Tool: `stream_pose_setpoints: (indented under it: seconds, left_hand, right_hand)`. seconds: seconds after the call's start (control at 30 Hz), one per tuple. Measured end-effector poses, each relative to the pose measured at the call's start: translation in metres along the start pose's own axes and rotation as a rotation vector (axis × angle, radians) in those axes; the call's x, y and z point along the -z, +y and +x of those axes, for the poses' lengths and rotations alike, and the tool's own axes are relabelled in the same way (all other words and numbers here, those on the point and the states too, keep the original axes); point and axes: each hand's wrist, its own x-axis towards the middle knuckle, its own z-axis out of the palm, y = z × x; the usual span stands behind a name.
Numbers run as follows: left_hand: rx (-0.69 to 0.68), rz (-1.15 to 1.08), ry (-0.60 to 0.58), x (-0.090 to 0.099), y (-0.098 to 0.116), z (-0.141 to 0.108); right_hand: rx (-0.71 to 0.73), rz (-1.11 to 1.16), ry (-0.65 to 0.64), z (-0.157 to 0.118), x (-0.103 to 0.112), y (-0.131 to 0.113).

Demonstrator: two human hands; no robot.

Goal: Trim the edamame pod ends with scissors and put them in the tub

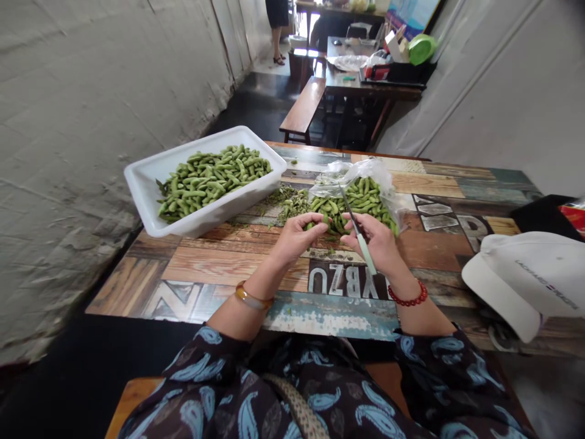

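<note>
Between the thumb and fingers of my left hand (302,235) is a green pod (325,219). My right hand (373,239) holds scissors with a pale green handle (366,253), their dark blades pointing up and away. Both hands are at the near edge of a pile of green pods (364,196), which lies partly on a clear plastic bag (384,177). Small trimmings (292,205) lie left of the pile. A white tub (212,213) at the left holds many more pods.
The patterned wooden table (237,259) runs across the view. A white cap (525,274) lies at the right. Beyond stand a bench (305,107), another table with a green bowl (421,49), and a person's legs (276,39).
</note>
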Motion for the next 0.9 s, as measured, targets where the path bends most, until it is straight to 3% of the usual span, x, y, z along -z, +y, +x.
stream_pose_setpoints:
  seconds: [0.23,0.5,0.7,0.9]
  left_hand:
    - [-0.041,0.071,0.035,0.003,0.005,-0.001]
    - [-0.352,0.417,0.024,0.005,0.002,0.004]
    - [-0.485,0.614,-0.023,0.009,-0.005,0.005]
    - [-0.571,0.757,0.002,0.012,-0.007,0.006]
  right_hand:
    - [0.128,-0.058,-0.096,0.0,-0.002,0.0]
    - [0.168,-0.153,-0.138,-0.002,-0.002,0.004]
    - [0.174,-0.207,-0.141,-0.002,0.001,0.001]
    - [0.179,-0.251,-0.155,-0.001,0.003,0.0]
